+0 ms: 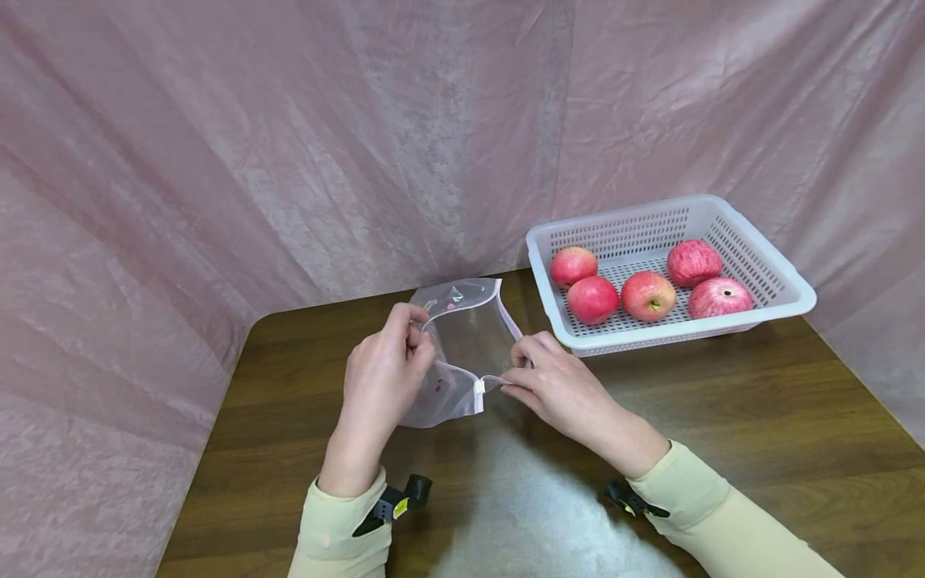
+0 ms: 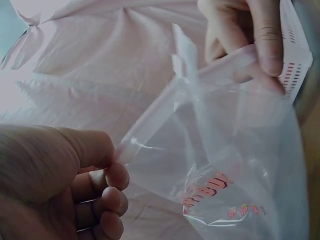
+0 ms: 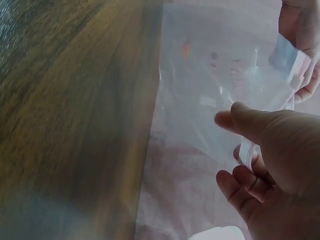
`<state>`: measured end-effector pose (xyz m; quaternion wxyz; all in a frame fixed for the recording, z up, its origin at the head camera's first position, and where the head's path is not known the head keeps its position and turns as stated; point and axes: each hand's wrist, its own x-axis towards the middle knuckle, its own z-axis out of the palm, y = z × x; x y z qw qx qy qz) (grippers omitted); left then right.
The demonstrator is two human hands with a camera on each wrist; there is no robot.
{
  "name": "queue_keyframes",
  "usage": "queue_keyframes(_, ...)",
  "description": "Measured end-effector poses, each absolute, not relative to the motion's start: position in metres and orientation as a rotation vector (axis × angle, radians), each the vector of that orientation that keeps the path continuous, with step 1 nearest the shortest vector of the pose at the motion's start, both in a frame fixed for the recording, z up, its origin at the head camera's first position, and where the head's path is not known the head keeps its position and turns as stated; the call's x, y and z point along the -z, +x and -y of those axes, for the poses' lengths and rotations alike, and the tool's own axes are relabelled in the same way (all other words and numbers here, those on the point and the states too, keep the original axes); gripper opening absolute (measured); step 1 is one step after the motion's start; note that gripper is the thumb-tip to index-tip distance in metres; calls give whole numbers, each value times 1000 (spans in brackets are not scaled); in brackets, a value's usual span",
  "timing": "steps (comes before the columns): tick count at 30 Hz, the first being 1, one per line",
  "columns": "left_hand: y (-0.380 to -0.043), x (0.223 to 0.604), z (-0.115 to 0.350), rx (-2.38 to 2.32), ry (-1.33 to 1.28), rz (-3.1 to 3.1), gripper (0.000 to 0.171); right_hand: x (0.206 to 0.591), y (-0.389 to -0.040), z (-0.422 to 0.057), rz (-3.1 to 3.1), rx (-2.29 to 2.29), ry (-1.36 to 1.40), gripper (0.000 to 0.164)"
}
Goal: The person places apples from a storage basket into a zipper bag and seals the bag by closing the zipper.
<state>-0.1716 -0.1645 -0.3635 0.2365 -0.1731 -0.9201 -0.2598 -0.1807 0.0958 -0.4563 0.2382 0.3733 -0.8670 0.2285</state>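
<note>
A clear plastic slider zip bag [image 1: 444,397], its mouth spread wide, is held above the table between both hands. My left hand [image 1: 386,365] pinches the rim on the left side between thumb and forefinger; its other fingers are loosely curled in the left wrist view. On the opposite side my right hand [image 1: 556,389] holds the rim, with fingers curled at the edge. The white slider [image 1: 479,388] sits at the near corner of the mouth. Red print [image 2: 212,190] and small strawberry pictures show on the bag in the left wrist view.
A white perforated plastic basket [image 1: 784,301] stands at the back right, close to my right hand. Several red apples [image 1: 648,296] lie inside it. The brown wooden table [image 1: 289,449] meets a pink curtain [image 1: 405,144] behind and at the sides.
</note>
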Motion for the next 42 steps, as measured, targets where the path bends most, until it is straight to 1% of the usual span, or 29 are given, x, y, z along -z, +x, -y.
queue_keyframes(14, -163, 351, 177, 727, -427, 2545, 24, 454, -184, -105, 2365, -663, 999, 10)
queue_keyframes(23, -163, 347, 182, 737, -348, 2555, 13, 450, -186, -109, 2332, -677, 1021, 11)
queue_keyframes(36, -165, 345, 193, 765, -268, 2595, 12, 444, -185, -112, 2349, -673, 1024, 11)
queue_keyframes(42, -165, 348, 189, 768, -270, 2568, 10, 443, -185, -110, 2325, -668, 1045, 16)
